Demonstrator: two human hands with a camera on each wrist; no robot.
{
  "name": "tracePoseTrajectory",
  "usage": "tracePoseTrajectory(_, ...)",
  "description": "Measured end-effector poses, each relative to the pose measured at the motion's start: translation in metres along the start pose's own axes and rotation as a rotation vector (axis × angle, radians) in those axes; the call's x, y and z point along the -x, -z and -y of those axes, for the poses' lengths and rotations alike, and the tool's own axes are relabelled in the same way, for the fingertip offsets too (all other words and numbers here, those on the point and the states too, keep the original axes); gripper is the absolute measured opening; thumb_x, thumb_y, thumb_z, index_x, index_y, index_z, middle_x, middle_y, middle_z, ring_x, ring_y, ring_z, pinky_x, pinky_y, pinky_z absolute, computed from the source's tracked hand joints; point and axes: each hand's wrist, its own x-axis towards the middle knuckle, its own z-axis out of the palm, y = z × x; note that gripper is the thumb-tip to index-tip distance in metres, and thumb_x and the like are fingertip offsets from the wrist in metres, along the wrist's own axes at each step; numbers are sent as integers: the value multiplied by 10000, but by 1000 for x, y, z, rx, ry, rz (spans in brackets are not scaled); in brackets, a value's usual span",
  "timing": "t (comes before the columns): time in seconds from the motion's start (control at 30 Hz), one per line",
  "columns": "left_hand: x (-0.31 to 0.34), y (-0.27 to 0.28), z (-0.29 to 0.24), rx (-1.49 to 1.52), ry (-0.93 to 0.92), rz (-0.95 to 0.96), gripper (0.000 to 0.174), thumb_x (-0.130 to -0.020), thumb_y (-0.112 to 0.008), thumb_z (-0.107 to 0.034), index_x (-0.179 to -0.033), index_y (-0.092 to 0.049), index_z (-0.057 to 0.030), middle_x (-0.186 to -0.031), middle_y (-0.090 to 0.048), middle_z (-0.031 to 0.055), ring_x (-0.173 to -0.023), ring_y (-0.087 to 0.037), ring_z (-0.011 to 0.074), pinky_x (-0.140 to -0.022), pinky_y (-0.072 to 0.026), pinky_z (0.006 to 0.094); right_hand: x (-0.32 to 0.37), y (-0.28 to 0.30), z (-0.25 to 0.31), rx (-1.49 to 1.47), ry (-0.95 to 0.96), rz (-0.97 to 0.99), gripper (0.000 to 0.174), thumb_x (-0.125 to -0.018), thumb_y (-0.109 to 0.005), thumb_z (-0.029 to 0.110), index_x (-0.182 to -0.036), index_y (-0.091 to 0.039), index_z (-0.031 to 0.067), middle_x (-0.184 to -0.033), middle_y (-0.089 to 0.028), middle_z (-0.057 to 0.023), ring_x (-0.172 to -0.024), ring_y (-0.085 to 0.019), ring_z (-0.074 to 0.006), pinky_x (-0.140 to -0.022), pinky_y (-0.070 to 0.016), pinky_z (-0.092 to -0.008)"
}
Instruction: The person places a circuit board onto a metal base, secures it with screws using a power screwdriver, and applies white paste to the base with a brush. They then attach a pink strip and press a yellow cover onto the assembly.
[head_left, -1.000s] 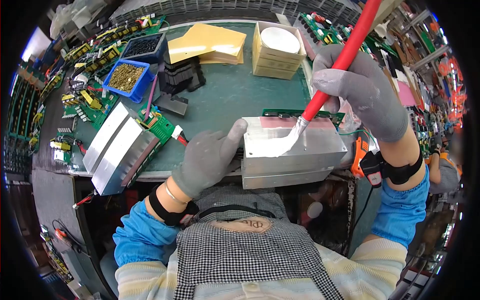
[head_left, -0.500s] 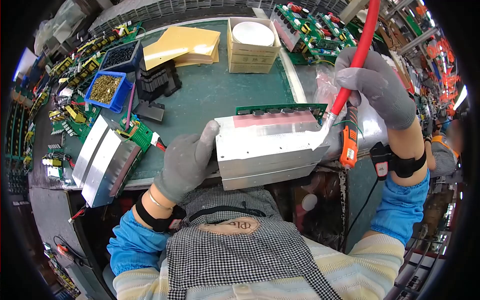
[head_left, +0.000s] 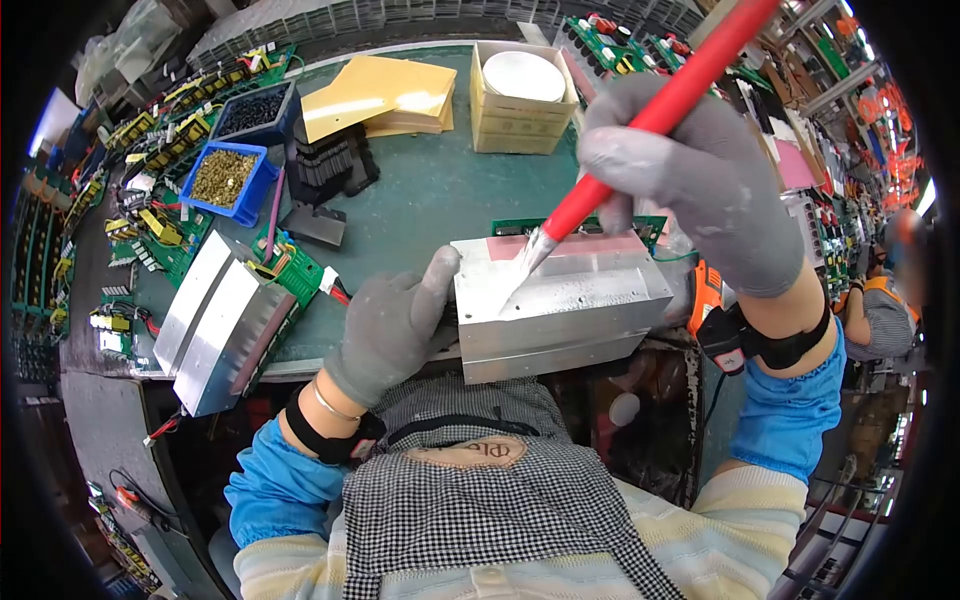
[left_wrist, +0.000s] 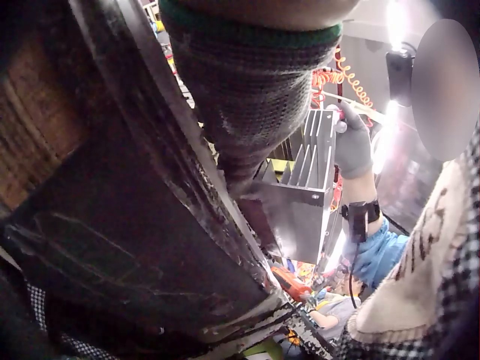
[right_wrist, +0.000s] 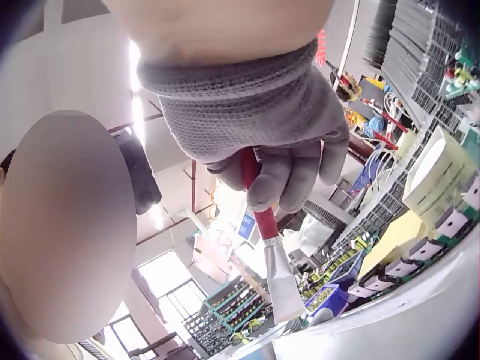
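In the head view my gloved right hand [head_left: 700, 180] grips a red-handled brush [head_left: 640, 125], its white-coated bristles touching the top of a silver metal block [head_left: 560, 300] near the left end. A pink strip and a green circuit board [head_left: 510, 227] run along the block's far edge. My gloved left hand [head_left: 395, 325] lies at the block's left end, thumb at its top corner; its other fingers are partly hidden. The right wrist view shows the fingers of my right hand [right_wrist: 262, 142] curled round the brush [right_wrist: 279, 270]. From the left wrist, fins show inside the block [left_wrist: 300, 217].
A second silver block [head_left: 225, 325] stands on the left. Behind are blue bins [head_left: 262, 190] of small parts, yellow sheets [head_left: 385, 95] and a box [head_left: 515, 130] holding a white round container. An orange tool [head_left: 705, 290] lies to the right. Another person [head_left: 880, 320] is at far right.
The brush has moved from the block's middle to its right end, then back left to near its left end. The left hand has stayed by the block's left end while the view shifted.
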Motion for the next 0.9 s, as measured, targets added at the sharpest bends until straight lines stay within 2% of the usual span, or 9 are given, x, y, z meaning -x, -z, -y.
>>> tracePoseTrajectory(0.07, 0, 1, 1, -16, 4, 18, 972, -661, -839, -182, -1476, -347, 15, -719, -582, 93, -617, -593, 291, -555, -453, 400, -6, 1, -3, 31, -69, 66, 238, -866, -659, 261, -900, -628, 27, -760, -602, -38, -643, -574, -88, -639, -460, -250)
tracePoseTrajectory(0.1, 0, 1, 1, -21, 4, 27, 969, -661, -840, -180, -1474, -350, 15, -715, -581, 94, -614, -593, 292, -552, -452, 401, -8, 4, -12, 70, -14, 66, 337, -859, -697, 331, -838, -646, -1, -660, -603, -45, -585, -575, -103, -565, -467, -262)
tracePoseTrajectory(0.23, -1, -1, 1, 18, 21, 12, 944, -667, -837, -175, -1462, -362, 10, -703, -574, 104, -608, -592, 300, -547, -448, 405, -1, 22, -7, 141, -136, 8, 230, -833, -671, 228, -885, -607, 13, -718, -594, -43, -534, -546, -76, -499, -436, -222)
tracePoseTrajectory(0.37, -2, 0, 0, 19, 47, 30, 942, -663, -838, -171, -1458, -364, 6, -703, -574, 113, -608, -592, 308, -550, -449, 410, 7, 51, -20, 270, -135, 0, 334, -843, -676, 319, -867, -650, -14, -631, -610, -61, -495, -563, -101, -483, -458, -248)
tracePoseTrajectory(0.57, -3, 2, -1, 6, 34, 24, 957, -656, -838, -176, -1461, -355, 12, -717, -582, 120, -614, -595, 316, -555, -451, 410, 20, 57, -8, 243, -73, -141, 332, -846, -687, 294, -919, -657, -29, -652, -603, -55, -522, -577, -80, -490, -468, -227)
tracePoseTrajectory(0.63, -3, 3, -2, 6, 34, 29, 964, -654, -837, -177, -1464, -350, 16, -724, -585, 120, -618, -596, 317, -557, -451, 410, 23, 42, -4, 224, 50, -220, 281, -849, -664, 268, -923, -641, -2, -729, -623, -52, -562, -571, -80, -532, -449, -221)
tracePoseTrajectory(0.7, -3, 4, -2, 3, 33, 30, 972, -652, -836, -177, -1467, -345, 22, -731, -588, 121, -623, -599, 318, -560, -452, 413, 19, 19, 6, 83, 24, -285, 264, -858, -662, 266, -932, -649, 13, -799, -637, -52, -577, -566, -79, -545, -436, -215)
tracePoseTrajectory(0.8, -4, 5, -1, 8, 42, 54, 981, -651, -835, -181, -1471, -338, 27, -742, -592, 120, -634, -602, 319, -567, -453, 415, 6, 10, 12, 145, -26, -67, 260, -851, -668, 277, -906, -648, 23, -792, -629, -46, -578, -565, -73, -543, -439, -216)
tracePoseTrajectory(0.9, -2, 2, 1, 16, 34, 42, 987, -652, -833, -178, -1476, -330, 26, -750, -596, 121, -643, -604, 321, -573, -454, 416, -4, 18, -1, 339, 104, 54, 261, -837, -668, 277, -889, -636, 24, -737, -610, -31, -546, -542, -71, -515, -439, -226)
